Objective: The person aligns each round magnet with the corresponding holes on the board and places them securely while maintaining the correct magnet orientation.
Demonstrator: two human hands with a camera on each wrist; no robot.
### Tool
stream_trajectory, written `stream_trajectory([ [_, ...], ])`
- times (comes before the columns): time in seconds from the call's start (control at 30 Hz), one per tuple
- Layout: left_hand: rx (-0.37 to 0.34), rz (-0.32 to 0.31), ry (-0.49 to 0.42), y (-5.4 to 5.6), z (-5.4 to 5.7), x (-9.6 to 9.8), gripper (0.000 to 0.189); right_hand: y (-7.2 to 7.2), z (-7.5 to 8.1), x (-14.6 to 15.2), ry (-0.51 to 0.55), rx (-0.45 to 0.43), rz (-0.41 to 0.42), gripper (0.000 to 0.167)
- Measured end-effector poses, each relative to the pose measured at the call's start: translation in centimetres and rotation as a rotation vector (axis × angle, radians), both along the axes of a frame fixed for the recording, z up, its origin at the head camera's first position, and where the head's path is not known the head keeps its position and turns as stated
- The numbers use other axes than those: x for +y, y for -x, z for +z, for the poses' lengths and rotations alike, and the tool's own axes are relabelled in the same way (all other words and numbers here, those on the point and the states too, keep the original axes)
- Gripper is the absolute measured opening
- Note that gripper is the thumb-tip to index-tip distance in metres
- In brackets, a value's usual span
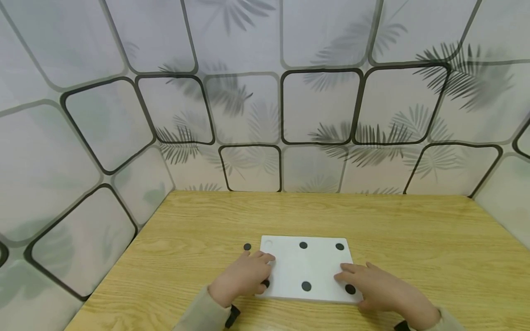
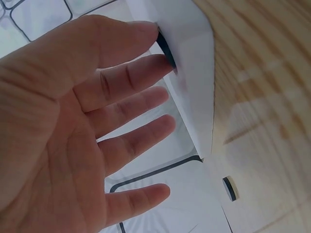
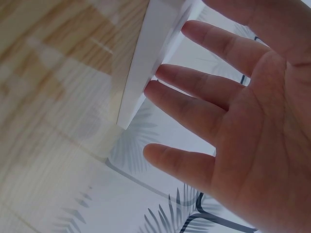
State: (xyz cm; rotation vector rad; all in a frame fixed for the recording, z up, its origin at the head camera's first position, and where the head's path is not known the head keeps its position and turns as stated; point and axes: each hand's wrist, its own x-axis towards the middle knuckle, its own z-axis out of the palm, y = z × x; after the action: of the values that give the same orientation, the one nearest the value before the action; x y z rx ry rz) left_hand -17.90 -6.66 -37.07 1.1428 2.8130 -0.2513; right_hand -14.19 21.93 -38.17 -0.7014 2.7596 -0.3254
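Observation:
A white rectangular board (image 1: 319, 266) lies flat on the table, with several black discs set in its face. At its top left corner a round recess (image 1: 268, 242) shows white. My left hand (image 2: 82, 107) has its thumb and index fingertip at opposite edges of the black disc (image 2: 166, 47) in the near left corner, pinching it; the other fingers are spread. My right hand (image 1: 378, 287) rests straight fingertips on the board's right side, beside the near right disc (image 1: 350, 289). A loose black disc (image 1: 247, 247) lies on the table just left of the board.
The wooden table (image 1: 198, 216) extends around the board on all sides. Patterned panels (image 1: 248, 115) with dark rounded outlines and leaf prints stand along the table's back and sides.

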Motion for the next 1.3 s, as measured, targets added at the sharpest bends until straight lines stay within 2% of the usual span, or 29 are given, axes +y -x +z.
stream_trajectory([
  [0.13,-0.002,0.005,-0.009,0.09,-0.12,-0.05,0.026,0.11,-0.02,-0.04,-0.006,-0.007,-0.009,0.053],
  [0.5,0.001,0.011,-0.007,0.25,-0.19,0.01,0.008,0.09,-0.06,-0.01,-0.01,-0.004,0.0,0.053],
  [1.03,0.01,0.017,0.01,0.12,-0.16,0.08,0.015,0.04,-0.09,0.12,-0.005,0.001,0.013,0.053],
  [1.3,0.021,0.004,0.0,0.01,-0.15,0.01,0.031,0.2,-0.07,0.09,-0.006,-0.017,-0.009,0.053],
])
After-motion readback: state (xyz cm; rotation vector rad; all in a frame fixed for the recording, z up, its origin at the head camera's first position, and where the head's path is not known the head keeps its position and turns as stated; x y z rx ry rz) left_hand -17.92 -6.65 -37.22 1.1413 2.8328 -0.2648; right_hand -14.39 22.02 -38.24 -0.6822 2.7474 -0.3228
